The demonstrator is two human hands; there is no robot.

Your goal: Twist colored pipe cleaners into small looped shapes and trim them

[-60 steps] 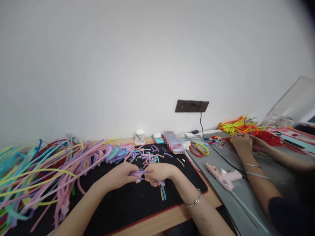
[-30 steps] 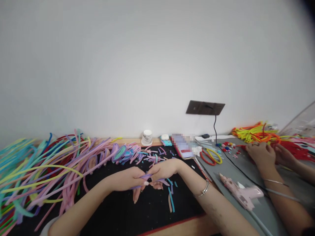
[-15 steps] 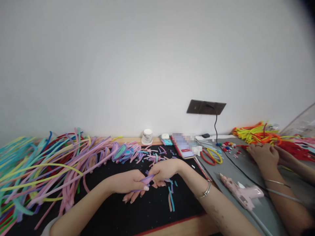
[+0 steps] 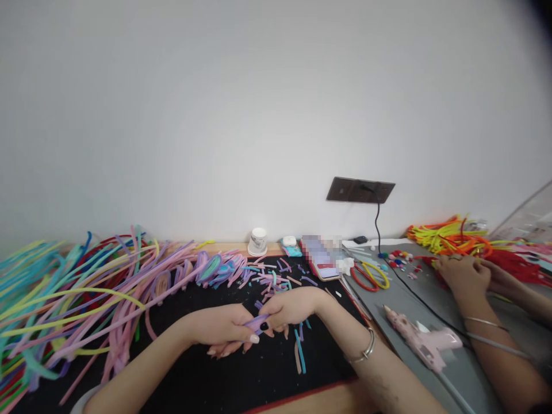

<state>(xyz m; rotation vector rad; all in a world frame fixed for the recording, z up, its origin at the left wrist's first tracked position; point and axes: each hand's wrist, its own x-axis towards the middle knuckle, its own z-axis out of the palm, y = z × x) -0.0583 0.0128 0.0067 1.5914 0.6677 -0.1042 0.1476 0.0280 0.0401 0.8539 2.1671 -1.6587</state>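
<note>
Both my hands meet over the black mat [image 4: 224, 385], pinching a purple pipe cleaner [image 4: 255, 324]. My left hand [image 4: 224, 328] holds it between thumb and fingers, the other fingers curled below. From the other side my right hand [image 4: 288, 309] grips it, a dark thumbnail showing. Most of the piece is hidden by my fingers, so I cannot tell whether it is one strand or several. Cut pipe cleaner bits [image 4: 278, 280] lie behind my hands. A blue strip [image 4: 301, 353] rests beside a beige one, just right of them.
Long pastel pipe cleaners [image 4: 86, 310] heap up at left. A paper cup [image 4: 257, 241], a phone [image 4: 321, 259] and scissors [image 4: 371, 276] stand or lie toward the wall. At right are a pink glue gun [image 4: 425, 339], its cord, and a co-worker's hands [image 4: 468, 279] on red and orange pipe cleaners.
My hands have closed in tighter, the right thumb now pressing on the purple pipe cleaner. My left fingers have curled in a little. More cut bits show behind my right hand.
</note>
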